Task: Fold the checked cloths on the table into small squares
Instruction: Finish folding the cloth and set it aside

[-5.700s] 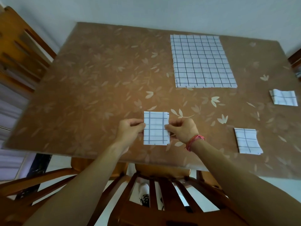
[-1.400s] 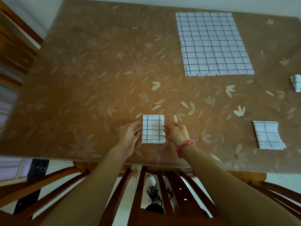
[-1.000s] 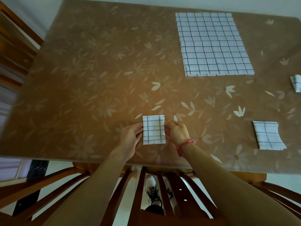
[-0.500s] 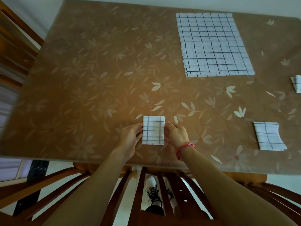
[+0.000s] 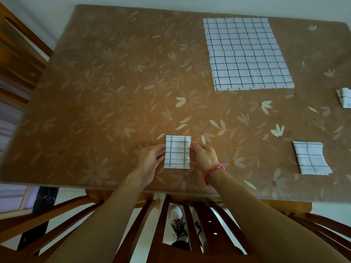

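Cloth [image 5: 177,151] snug between straight-fingered left hand [image 5: 151,158], right hand [image 5: 205,156]

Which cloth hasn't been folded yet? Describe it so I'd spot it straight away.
Find the brown flowered table. On its far side, right of centre, the unfolded cloth lies flat. It is much bigger than the three small folded cloths nearer the person.

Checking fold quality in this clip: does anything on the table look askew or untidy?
Mildly. The folded cloth at right lies skewed, its right edge bowed inward and its layers stepped. The far-right cloth looks rumpled and is cut off by the frame. The centre cloth, between left hand and right hand, sits straight.
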`<state>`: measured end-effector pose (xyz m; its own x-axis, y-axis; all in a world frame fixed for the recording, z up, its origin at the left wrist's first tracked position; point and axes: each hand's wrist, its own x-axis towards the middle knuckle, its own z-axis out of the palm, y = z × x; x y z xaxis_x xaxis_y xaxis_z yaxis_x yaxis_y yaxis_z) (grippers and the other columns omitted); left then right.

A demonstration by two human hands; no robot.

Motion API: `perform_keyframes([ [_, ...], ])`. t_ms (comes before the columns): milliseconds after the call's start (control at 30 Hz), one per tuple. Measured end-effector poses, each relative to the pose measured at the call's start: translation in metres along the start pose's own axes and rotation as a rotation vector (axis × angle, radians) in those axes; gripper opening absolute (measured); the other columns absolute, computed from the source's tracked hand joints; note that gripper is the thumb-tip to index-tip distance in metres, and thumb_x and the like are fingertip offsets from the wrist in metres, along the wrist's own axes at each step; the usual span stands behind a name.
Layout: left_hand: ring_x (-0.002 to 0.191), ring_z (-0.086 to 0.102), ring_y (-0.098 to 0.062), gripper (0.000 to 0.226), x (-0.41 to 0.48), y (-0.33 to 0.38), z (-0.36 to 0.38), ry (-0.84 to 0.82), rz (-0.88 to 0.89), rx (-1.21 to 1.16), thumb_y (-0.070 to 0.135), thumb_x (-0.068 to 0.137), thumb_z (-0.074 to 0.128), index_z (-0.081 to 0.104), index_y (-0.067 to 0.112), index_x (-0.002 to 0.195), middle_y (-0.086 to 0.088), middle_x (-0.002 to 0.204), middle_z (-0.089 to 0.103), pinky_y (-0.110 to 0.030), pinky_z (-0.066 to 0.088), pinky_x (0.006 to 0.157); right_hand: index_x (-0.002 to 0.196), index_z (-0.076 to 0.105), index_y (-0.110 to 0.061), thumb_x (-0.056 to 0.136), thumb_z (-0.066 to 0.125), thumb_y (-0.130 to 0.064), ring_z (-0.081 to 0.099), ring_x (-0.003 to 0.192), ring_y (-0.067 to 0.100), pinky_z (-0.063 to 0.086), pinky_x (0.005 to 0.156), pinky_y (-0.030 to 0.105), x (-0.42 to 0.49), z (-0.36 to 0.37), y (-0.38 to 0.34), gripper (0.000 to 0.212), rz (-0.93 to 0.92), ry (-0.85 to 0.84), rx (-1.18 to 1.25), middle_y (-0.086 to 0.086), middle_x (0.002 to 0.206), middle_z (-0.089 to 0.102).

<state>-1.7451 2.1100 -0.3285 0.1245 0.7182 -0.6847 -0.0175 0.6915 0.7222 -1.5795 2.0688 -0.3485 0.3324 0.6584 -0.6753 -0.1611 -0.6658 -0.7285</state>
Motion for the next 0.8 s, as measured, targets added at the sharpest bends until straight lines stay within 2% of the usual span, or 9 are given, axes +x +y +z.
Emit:
perform_keyframes([
  [467, 0.119, 0.056, -0.021, 0.03, -0.001, 0.0, 0.002, 0.05, 0.004, 0.06, 0.016, 0.1, 0.051, 0.058, 0.0, 0.125, -0.009, 0.125, 0.062, -0.037, 0.044, 0.106, 0.086, 0.075, -0.028, 0.079, 0.053, -0.042, 0.069, 0.097, 0.025, 0.055, 0.089, 0.052, -0.005, -0.003, -0.004, 0.027, 0.003, -0.013, -0.015, -0.002, 0.09, 0.075],
  [600, 0.125, 0.051, -0.018, 0.033, -0.004, 0.005, 0.002, 0.106, 0.099, 0.234, 0.021, 0.101, 0.05, 0.057, 0.009, 0.131, -0.003, 0.133, 0.057, -0.04, 0.04, 0.11, 0.075, 0.073, -0.025, 0.088, 0.052, -0.034, 0.068, 0.094, 0.026, 0.056, 0.087, 0.048, -0.012, -0.013, -0.011, 0.026, -0.008, 0.009, -0.03, 0.001, 0.086, 0.074],
  [667, 0.123, 0.049, -0.014, 0.033, -0.006, 0.008, 0.005, 0.1, 0.191, 0.371, 0.023, 0.102, 0.049, 0.057, 0.014, 0.133, 0.002, 0.132, 0.056, -0.035, 0.04, 0.106, 0.086, 0.072, -0.026, 0.087, 0.053, -0.038, 0.066, 0.096, 0.023, 0.055, 0.089, 0.045, -0.013, -0.022, -0.011, 0.022, -0.022, 0.024, -0.037, -0.006, 0.088, 0.07],
  [733, 0.116, 0.047, -0.008, 0.035, -0.012, 0.014, 0.01, 0.075, 0.28, 0.503, 0.024, 0.102, 0.049, 0.054, 0.017, 0.136, 0.008, 0.125, 0.054, -0.026, 0.039, 0.096, 0.108, 0.068, -0.023, 0.081, 0.053, -0.047, 0.06, 0.099, 0.019, 0.052, 0.095, 0.044, -0.014, -0.031, -0.014, 0.039, -0.039, 0.02, -0.054, -0.011, 0.093, 0.061],
  [800, 0.117, 0.045, -0.008, 0.038, -0.014, 0.017, 0.017, 0.065, 0.357, 0.617, 0.025, 0.101, 0.051, 0.051, 0.019, 0.138, 0.007, 0.129, 0.052, -0.027, 0.039, 0.095, 0.129, 0.058, -0.023, 0.087, 0.052, -0.045, 0.057, 0.105, 0.018, 0.049, 0.1, 0.045, -0.018, -0.042, -0.019, 0.048, -0.063, 0.039, -0.091, -0.007, 0.107, 0.06],
])
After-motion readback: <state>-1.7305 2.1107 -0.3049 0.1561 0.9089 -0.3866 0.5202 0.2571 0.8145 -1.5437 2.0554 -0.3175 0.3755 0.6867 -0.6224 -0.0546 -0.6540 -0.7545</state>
